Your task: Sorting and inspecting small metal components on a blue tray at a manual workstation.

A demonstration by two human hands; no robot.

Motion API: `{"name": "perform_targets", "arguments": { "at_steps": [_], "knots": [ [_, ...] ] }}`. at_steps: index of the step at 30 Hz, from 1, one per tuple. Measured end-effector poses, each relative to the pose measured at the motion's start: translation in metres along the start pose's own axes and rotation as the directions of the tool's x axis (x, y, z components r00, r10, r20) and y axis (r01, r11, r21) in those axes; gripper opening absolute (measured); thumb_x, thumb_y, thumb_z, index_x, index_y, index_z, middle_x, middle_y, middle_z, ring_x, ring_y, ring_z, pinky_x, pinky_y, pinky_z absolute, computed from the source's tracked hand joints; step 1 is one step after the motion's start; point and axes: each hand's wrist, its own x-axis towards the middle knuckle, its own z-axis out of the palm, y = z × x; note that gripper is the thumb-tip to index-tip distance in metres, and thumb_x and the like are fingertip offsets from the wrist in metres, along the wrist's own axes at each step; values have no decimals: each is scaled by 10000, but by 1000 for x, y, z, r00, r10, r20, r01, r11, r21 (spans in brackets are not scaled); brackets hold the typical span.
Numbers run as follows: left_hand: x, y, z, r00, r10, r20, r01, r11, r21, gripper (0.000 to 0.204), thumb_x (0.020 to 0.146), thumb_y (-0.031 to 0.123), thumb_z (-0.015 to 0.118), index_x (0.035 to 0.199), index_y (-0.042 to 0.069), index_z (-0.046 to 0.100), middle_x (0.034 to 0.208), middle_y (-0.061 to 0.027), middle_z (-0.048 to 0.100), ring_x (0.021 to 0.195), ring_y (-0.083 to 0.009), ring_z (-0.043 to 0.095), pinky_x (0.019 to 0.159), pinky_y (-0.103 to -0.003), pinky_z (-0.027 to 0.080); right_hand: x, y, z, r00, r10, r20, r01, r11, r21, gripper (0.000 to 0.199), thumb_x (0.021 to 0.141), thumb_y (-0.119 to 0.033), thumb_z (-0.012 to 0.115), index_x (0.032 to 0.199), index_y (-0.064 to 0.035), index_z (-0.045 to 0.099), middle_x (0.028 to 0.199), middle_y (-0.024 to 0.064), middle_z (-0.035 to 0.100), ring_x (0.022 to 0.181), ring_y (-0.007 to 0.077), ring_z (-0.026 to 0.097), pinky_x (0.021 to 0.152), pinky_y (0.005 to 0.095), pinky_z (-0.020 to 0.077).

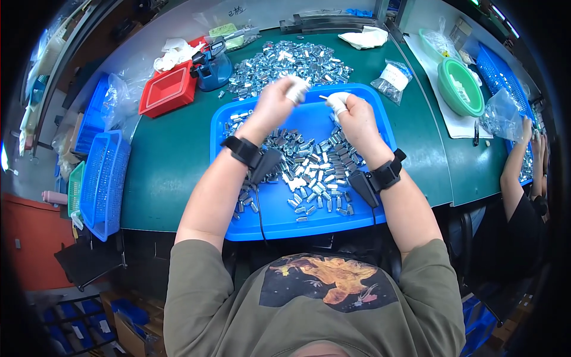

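Both my hands are raised over the far part of a blue tray (279, 229), which holds many small shiny metal fittings (309, 163). White coverings wrap some of my fingertips. My left hand (277, 102) is closed and a little smeared by motion; a small bright tip shows at its fingers, too small to name. In my right hand (357, 119), thumb and fingers pinch a thin metal pin (323, 96) that points toward the left hand. The two hands are apart. Beyond the tray, a large pile of similar fittings (285, 62) lies on the green table (163, 172).
Left stand a red bin (168, 90), a blue container with a black device (213, 70) and a blue basket (106, 184). Right are a bag of parts (392, 80) and a green bowl (461, 89). Another person's hands (532, 134) work at far right. Cables hang from my wristbands.
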Motion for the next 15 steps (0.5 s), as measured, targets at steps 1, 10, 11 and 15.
{"name": "perform_targets", "arguments": {
  "at_steps": [1,10,11,15],
  "knots": [
    [6,-5,-9,998,5,-69,-4,1000,17,188,835,111,583,999,20,591,870,-53,622,781,-130,586,716,-254,474,2,3,0,996,-54,-70,51,997,-52,157,869,-135,527,902,-15,622,717,4,576,609,67,488,535,231,399],
    [-21,23,-5,979,45,198,-150,820,553,291,752,220,669,983,51,616,860,-114,594,838,-268,566,778,-343,442,8,22,2,984,-102,-148,72,977,-199,194,867,-154,541,952,14,587,746,81,607,640,124,551,561,265,437],
    [-30,28,1,915,-19,403,-230,795,561,300,734,227,684,975,60,624,873,-112,601,850,-258,569,785,-342,441,8,22,1,984,-101,-147,70,977,-201,194,867,-154,541,952,14,587,746,81,607,640,124,551,561,265,437],
    [-33,25,4,801,-96,591,-301,788,536,317,693,234,699,960,73,639,891,-116,629,860,-266,589,780,-359,452,6,17,3,983,-107,-150,71,971,-228,194,866,-153,543,949,16,587,742,84,608,638,129,554,559,267,436]
  ]
}}
